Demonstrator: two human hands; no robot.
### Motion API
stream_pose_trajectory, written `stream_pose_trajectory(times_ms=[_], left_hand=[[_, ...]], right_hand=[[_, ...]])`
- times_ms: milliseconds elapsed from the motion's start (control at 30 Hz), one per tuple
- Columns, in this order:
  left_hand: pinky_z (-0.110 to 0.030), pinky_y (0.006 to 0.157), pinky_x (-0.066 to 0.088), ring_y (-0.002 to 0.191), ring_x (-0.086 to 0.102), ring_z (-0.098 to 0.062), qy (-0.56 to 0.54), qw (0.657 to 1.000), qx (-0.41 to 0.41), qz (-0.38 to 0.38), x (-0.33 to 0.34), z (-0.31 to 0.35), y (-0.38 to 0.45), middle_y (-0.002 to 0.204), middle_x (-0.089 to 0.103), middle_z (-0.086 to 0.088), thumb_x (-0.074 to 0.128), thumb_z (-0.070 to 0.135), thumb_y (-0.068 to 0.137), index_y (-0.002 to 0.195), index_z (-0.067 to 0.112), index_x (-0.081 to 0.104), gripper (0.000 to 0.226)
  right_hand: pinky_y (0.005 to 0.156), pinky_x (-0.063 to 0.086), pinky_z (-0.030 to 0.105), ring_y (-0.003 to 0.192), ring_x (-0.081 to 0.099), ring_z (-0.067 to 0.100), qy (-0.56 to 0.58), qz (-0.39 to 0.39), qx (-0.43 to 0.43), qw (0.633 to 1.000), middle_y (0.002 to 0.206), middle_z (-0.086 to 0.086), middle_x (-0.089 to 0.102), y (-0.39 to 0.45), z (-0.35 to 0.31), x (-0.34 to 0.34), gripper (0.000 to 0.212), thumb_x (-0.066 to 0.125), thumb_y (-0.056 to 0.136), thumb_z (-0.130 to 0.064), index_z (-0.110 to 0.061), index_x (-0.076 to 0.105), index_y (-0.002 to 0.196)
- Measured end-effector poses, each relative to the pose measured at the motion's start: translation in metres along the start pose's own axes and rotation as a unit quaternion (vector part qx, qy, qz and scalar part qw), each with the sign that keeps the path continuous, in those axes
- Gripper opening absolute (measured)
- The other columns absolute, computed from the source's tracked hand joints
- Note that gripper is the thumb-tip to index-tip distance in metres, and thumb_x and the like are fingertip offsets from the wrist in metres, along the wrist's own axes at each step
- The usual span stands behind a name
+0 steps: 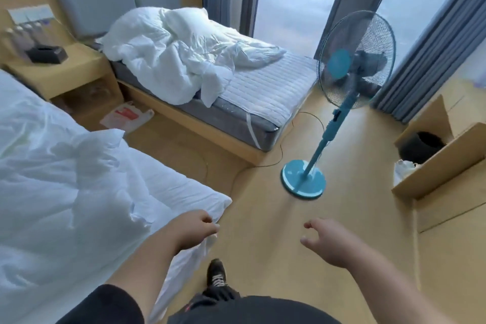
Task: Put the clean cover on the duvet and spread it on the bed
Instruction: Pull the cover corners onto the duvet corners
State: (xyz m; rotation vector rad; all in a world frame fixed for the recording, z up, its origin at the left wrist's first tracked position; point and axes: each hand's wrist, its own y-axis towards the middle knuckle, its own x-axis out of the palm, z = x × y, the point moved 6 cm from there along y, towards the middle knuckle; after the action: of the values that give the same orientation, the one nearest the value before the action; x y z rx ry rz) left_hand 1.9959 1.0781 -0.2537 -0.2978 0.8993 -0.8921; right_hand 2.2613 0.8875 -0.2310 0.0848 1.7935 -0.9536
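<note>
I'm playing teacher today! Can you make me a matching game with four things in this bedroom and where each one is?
Things:
1. fan
2. tissue box
3. crumpled duvet
4. plastic bag

Places:
A. piled on the far bed
B. lying on the floor between the beds
C. standing on the floor near the window
D. sitting on the nightstand

Pairs: 1-C, 2-D, 3-A, 4-B
</note>
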Motion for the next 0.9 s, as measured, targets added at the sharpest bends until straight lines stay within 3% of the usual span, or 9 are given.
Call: stream_pose_trajectory(times_ms=[67,133,267,433,533,633,733,833,900], left_hand=[[-0.031,0.064,0.034,0.064,0.044,-0.014,-0.001,1.0,0.007,-0.018,-0.023,0.029,0.05,0.069,0.049,0.006,0.058,0.042,0.078,0.065,0.024,0.047,0.025],[-0.031,0.068,0.043,0.069,0.055,-0.014,0.012,0.999,0.009,-0.042,-0.049,0.06,0.097,0.074,0.057,0.006,0.057,0.046,0.075,0.065,0.027,0.054,0.022],[-0.041,0.095,0.053,0.092,0.066,-0.016,0.032,0.999,0.028,-0.023,-0.11,0.121,0.19,0.101,0.072,0.006,0.061,0.047,0.087,0.096,0.022,0.071,0.029],[-0.029,0.098,0.045,0.116,0.059,-0.012,0.035,0.999,0.006,-0.008,-0.155,0.147,0.283,0.127,0.066,0.01,0.064,0.046,0.092,0.13,0.023,0.065,0.045],[-0.028,0.097,0.043,0.12,0.058,-0.013,0.03,0.999,-0.028,0.002,-0.177,0.148,0.335,0.133,0.064,0.006,0.063,0.044,0.094,0.134,0.02,0.062,0.047],[-0.031,0.1,0.045,0.12,0.057,-0.015,0.005,0.997,-0.074,0.024,-0.201,0.15,0.385,0.133,0.063,0.005,0.063,0.044,0.094,0.133,0.022,0.063,0.044],[-0.033,0.101,0.046,0.117,0.058,-0.015,-0.033,0.989,-0.126,0.063,-0.235,0.157,0.42,0.131,0.063,0.004,0.063,0.046,0.093,0.131,0.025,0.063,0.043],[-0.037,0.102,0.047,0.115,0.058,-0.015,-0.065,0.979,-0.167,0.102,-0.271,0.158,0.437,0.13,0.063,0.004,0.061,0.048,0.093,0.131,0.027,0.062,0.043],[-0.035,0.099,0.048,0.115,0.057,-0.015,-0.089,0.968,-0.195,0.127,-0.291,0.151,0.438,0.131,0.061,0.006,0.059,0.051,0.093,0.133,0.029,0.06,0.045]], right_hand=[[0.11,0.041,0.035,0.135,0.048,0.018,0.005,-0.008,0.006,1.0,0.149,-0.003,0.047,0.047,-0.001,-0.028,0.056,0.05,0.1,-0.053,-0.025,0.047,0.148],[0.11,0.04,0.034,0.136,0.048,0.018,0.014,-0.015,0.015,1.0,0.151,-0.003,0.045,0.087,-0.002,-0.059,0.056,0.049,0.101,-0.05,-0.023,0.045,0.15],[0.107,0.044,0.032,0.129,0.053,0.02,0.086,0.004,0.02,0.996,0.146,0.003,0.052,0.165,-0.009,-0.114,0.051,0.052,0.102,-0.042,-0.015,0.052,0.145],[0.1,0.048,0.033,0.121,0.057,0.02,0.071,-0.019,-0.005,0.997,0.136,0.002,0.059,0.262,-0.015,-0.155,0.049,0.051,0.1,-0.046,-0.016,0.057,0.138],[0.081,0.051,0.036,0.1,0.06,0.023,0.041,-0.047,-0.039,0.997,0.106,-0.001,0.065,0.334,-0.021,-0.183,0.033,0.047,0.097,-0.047,-0.02,0.067,0.099],[0.066,0.039,0.034,0.086,0.049,0.022,-0.01,-0.079,-0.087,0.993,0.084,-0.005,0.05,0.42,-0.034,-0.219,0.035,0.045,0.097,-0.044,-0.029,0.035,0.066],[0.06,0.034,0.026,0.089,0.052,0.022,-0.063,-0.101,-0.147,0.982,0.084,-0.007,0.051,0.499,-0.064,-0.27,0.033,0.046,0.098,-0.044,-0.028,0.042,0.069],[0.074,0.04,0.03,0.104,0.059,0.023,-0.129,-0.121,-0.222,0.959,0.105,-0.001,0.061,0.555,-0.114,-0.318,0.029,0.045,0.1,-0.047,-0.024,0.062,0.095],[0.075,0.043,0.031,0.095,0.059,0.021,-0.155,-0.131,-0.25,0.947,0.097,-0.003,0.06,0.581,-0.152,-0.342,0.027,0.047,0.097,-0.047,-0.026,0.057,0.083]])
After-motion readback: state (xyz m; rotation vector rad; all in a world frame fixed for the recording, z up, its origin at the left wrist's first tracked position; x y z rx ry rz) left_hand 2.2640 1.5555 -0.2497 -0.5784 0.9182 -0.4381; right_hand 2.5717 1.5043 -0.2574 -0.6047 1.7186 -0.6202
